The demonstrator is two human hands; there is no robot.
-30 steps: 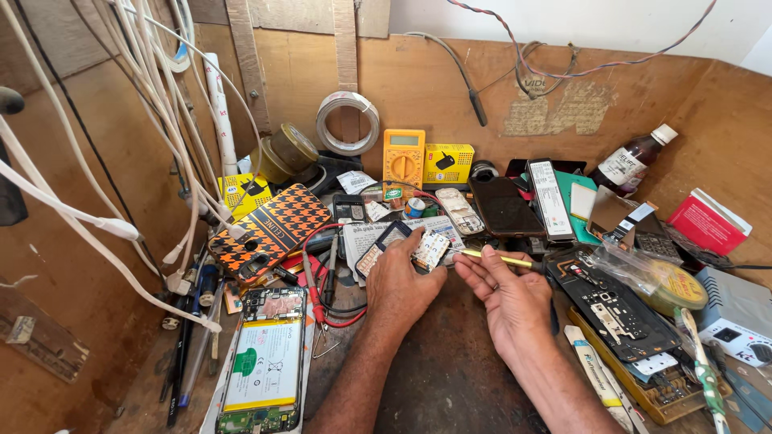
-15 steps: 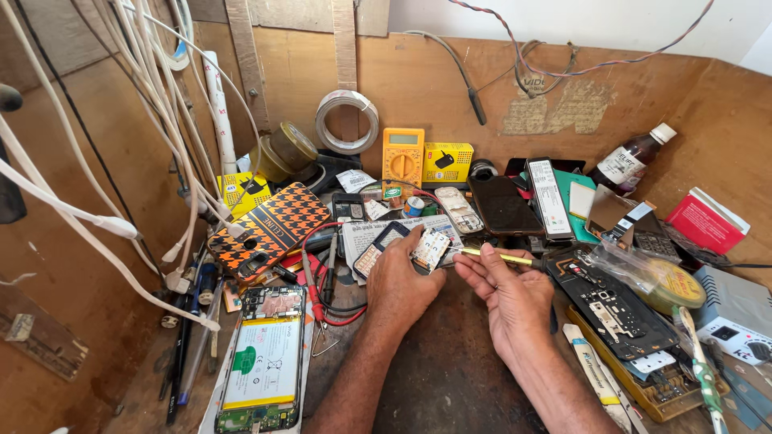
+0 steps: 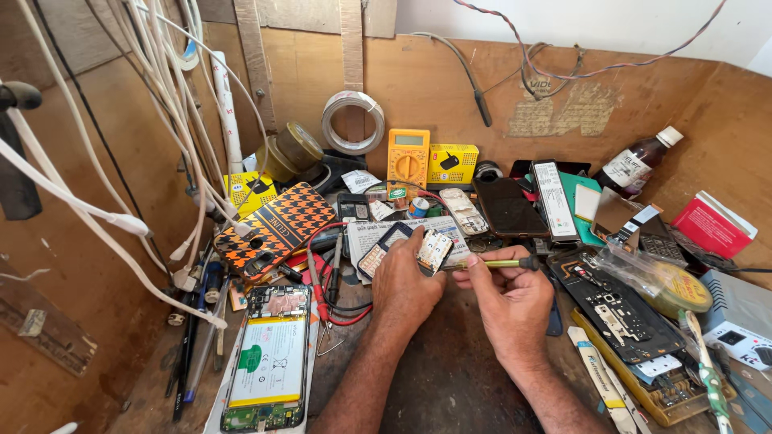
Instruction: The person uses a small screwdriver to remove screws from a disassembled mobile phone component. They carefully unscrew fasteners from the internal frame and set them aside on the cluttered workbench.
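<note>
My left hand grips a small opened keypad phone, its circuit board facing up, above the middle of the workbench. My right hand pinches a thin yellow-handled screwdriver that lies level, with its tip pointing left at the phone's edge. Both forearms come in from the bottom edge. Just behind the phone, a second small handset rests on a sheet of paper.
An opened smartphone with exposed battery lies at lower left beside an orange patterned case and red probe leads. A yellow multimeter, tape roll, dark phones, a bottle and a parts tray crowd the back and right. White cables hang at left.
</note>
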